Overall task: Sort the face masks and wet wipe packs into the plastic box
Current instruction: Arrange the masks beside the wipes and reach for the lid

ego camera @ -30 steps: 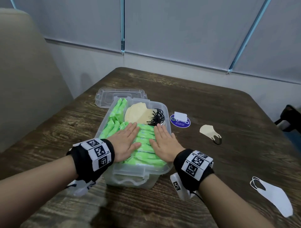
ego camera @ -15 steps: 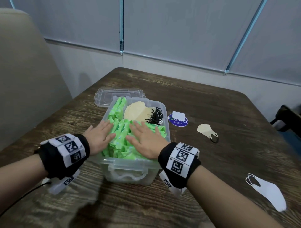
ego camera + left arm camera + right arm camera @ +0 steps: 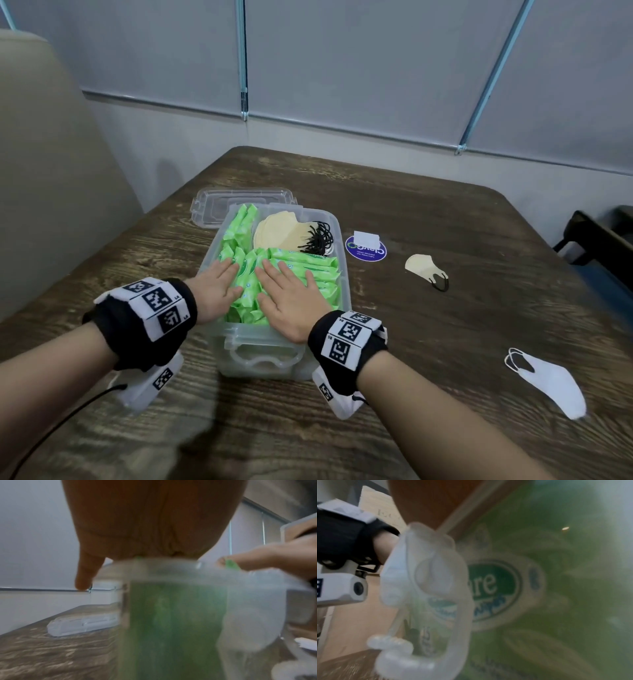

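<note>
Both of my hands are sliding leftward across the green wet wipe packs [image 3: 294, 274] compared with a second ago, when they were lying side by side over the middle of the stack; the packs beneath them are now bunching toward the box's left wall. My left hand [image 3: 217, 293] is resting flat at the left rim of the clear plastic box [image 3: 346, 270], and my right hand [image 3: 291, 305] is pressing flat on the packs just beside it. On both hands the fingers [image 3: 270, 277] are lying straight and slightly spread, gripping nothing.

Progress, as I am judging it: most of the sorting is looking done. The wipe packs are filling the near and left parts of the box, and a stack of beige face masks [image 3: 277, 231] with black ear loops is sitting in the far compartment. Two masks are still lying out on the tabletop [image 3: 445, 342]: a beige face mask [image 3: 424, 269] well to the right of the box, and a white face mask [image 3: 551, 387] nearer the right edge. These are remaining to be picked up. The clear lid [image 3: 219, 209] is lying behind the box, and a round blue sticker [image 3: 365, 249] is lying just beside its right wall.
</note>
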A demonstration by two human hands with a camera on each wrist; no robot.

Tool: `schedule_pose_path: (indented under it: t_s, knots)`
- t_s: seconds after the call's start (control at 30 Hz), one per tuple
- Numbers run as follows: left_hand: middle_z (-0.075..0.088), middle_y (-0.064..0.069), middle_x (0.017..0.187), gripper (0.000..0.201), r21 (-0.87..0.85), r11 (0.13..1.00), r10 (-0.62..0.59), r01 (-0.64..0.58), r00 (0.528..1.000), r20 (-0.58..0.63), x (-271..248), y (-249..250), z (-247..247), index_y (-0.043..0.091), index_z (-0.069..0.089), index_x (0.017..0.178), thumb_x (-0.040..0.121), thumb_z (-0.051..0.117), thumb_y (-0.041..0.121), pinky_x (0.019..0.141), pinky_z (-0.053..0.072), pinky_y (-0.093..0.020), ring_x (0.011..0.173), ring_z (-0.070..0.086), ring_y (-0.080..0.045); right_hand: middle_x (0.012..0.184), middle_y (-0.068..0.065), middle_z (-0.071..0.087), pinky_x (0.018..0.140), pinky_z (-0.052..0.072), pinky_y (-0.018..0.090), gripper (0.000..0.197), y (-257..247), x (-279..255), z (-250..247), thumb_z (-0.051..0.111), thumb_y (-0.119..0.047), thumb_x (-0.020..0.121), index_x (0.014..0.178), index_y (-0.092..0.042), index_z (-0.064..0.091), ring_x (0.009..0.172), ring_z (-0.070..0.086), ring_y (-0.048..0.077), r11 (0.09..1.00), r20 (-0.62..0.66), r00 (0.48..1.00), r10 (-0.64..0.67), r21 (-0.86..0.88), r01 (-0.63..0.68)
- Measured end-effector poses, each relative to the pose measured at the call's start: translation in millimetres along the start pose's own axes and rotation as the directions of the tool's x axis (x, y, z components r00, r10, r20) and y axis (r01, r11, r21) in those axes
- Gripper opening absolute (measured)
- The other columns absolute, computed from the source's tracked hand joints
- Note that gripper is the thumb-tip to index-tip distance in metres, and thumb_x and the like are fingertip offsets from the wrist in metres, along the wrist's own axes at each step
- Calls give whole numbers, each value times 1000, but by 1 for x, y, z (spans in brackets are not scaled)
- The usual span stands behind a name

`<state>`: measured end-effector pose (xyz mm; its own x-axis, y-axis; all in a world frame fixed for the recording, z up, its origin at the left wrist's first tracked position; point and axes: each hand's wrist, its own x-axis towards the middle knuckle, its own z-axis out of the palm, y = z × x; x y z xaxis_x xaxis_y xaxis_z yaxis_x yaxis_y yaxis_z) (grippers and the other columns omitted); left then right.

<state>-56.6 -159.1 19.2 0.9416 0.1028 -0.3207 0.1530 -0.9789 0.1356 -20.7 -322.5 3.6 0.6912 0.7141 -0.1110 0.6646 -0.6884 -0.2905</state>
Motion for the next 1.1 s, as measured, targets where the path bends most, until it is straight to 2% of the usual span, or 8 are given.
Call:
schedule_pose_path:
  t_s: [0.1, 0.2, 0.3, 0.43, 0.5, 0.63, 0.97, 1.1]
  knots:
    - [38, -19, 142, 44, -32, 999, -7, 6, 999, -51, -12, 11, -9, -3, 36, 136, 101, 34, 23, 108, 28, -32, 131, 37, -28, 160, -6, 3, 117, -6, 47, 53, 2, -11, 1, 18, -42, 102, 152, -24, 13, 147, -2, 14, 998, -61, 998, -20, 50, 23]
    - [56, -10, 129, 38, 30, 999, 30, -28, 996, -79, -37, 33, -22, 9, 53, 126, 97, 41, 31, 98, 40, -29, 119, 51, -24, 158, 0, 17, 117, 2, 47, 52, 11, -22, 1, 23, -42, 102, 149, -19, 26, 146, 10, 17, 995, -69, 995, -67, 63, 72]
    - [65, 0, 116, 34, -27, 991, 118, -128, 964, -240, -62, 65, -45, 19, 61, 118, 92, 52, 38, 84, 42, -23, 104, 60, -16, 133, 7, 57, 108, 32, 42, 44, 37, -47, -8, 37, -31, 94, 126, -11, 59, 126, 47, 22, 957, -368, 918, -145, 184, 225]
    - [67, 6, 77, 11, -267, 899, 226, -348, 889, -399, -67, 135, -61, 20, 69, 85, 86, 63, 28, 63, 40, -20, 66, 56, -5, 100, 3, 67, 88, 47, 39, 27, 114, -95, -18, 48, -15, 84, 101, -14, 68, 95, 59, 23, 926, -630, 728, 272, 377, -20]
    - [62, 9, 67, 9, -336, 849, 262, -407, 878, -402, -51, 179, -56, 21, 69, 79, 84, 64, 26, 65, 42, -20, 61, 54, -3, 102, 5, 66, 91, 46, 38, 21, 161, -119, -19, 51, -11, 84, 95, -15, 69, 99, 60, 24, 818, -498, 673, 546, 492, -300]
    - [62, 8, 68, 9, -357, 856, 275, -374, 914, -297, 16, 260, -30, 20, 69, 78, 83, 62, 22, 70, 42, -19, 75, 59, -12, 111, 14, 64, 88, 47, 35, 23, 247, -172, -10, 47, -11, 89, 98, -12, 68, 106, 58, 33, 490, -231, 439, 868, 539, -685]
    - [70, -11, 97, 16, -146, 965, 210, -217, 976, -62, 193, 342, 42, 16, 69, 89, 84, 54, 17, 78, 53, -34, 91, 65, -31, 132, 17, 51, 101, 42, 39, 46, 387, -240, 5, 58, -32, 87, 125, -6, 56, 125, 46, 33, 35, 126, 54, 991, 149, -988]
    - [66, -9, 109, 20, -107, 968, 224, -225, 974, -17, 247, 357, 59, 21, 66, 104, 87, 55, 22, 85, 51, -33, 98, 63, -30, 118, 3, 58, 85, 49, 42, 49, 424, -237, 30, 59, -57, 72, 116, -36, 58, 103, 60, 32, 66, 224, 87, 971, 103, -993]
